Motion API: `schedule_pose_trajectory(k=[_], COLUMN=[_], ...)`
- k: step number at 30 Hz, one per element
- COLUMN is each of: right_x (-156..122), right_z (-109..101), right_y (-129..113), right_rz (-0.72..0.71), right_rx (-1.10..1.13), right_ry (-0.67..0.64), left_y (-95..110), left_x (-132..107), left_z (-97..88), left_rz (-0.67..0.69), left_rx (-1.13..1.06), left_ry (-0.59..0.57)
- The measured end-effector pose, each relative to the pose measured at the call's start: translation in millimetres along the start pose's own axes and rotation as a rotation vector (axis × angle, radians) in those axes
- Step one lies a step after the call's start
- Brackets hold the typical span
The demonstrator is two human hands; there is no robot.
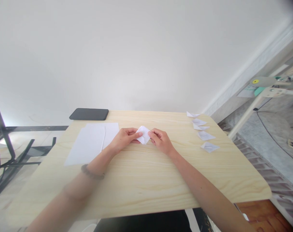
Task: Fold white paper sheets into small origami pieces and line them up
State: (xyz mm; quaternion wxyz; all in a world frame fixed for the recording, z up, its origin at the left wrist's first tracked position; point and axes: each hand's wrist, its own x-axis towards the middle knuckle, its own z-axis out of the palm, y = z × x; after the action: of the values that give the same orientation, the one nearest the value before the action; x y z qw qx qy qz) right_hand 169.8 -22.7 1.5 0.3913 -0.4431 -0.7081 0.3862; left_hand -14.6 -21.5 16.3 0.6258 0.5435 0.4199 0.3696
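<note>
Between my two hands, above the middle of the table, is a small folded white paper (144,135), shaped like a diamond. My left hand (125,139) pinches its left corner, thumb on top and fingers beneath. On the opposite corner, my right hand (161,141) is closed with thumb and fingertips. A dark bracelet circles my left wrist. Left of my hands lie white paper sheets (82,145), with a thin white strip (103,138) on them. Several folded paper boats (206,135) stand in a column toward the right edge.
A black phone (89,114) lies at the back left corner of the pale wooden table (146,180). A white wall rises behind. Black metal chair parts (2,135) stand to the left, and a white metal frame (255,109) to the right.
</note>
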Motion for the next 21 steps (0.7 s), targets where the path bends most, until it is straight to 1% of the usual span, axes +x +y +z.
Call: schedule_pose_trajectory(k=[2,6,10,17,21], right_x=[-0.1,-0.4,-0.9,-0.5,0.0], right_z=[0.8,3.0,3.1,0.2,0.1], right_y=[-0.6,-1.9,-2.6,-4.5,-3.6], right_rz=[-0.005,-0.032,-0.066,-0.059,-0.039], right_rx=[-0.009,-0.078,-0.142,-0.095,-0.074], right_ry=[0.006,0.033,0.042,0.006,0.024], left_y=[3.0,4.8,3.3,3.4,1.1], left_x=[-1.5,-3.0,-2.3,-1.8,-1.2], left_z=[0.9,0.3,-0.4,0.3,-1.3], left_rz=[0.012,-0.006,-0.017,-0.074,-0.074], left_rx=[0.047,0.168,0.200,0.048,-0.033], left_ry=[-0.006,-0.035,-0.013,-0.031,-0.061])
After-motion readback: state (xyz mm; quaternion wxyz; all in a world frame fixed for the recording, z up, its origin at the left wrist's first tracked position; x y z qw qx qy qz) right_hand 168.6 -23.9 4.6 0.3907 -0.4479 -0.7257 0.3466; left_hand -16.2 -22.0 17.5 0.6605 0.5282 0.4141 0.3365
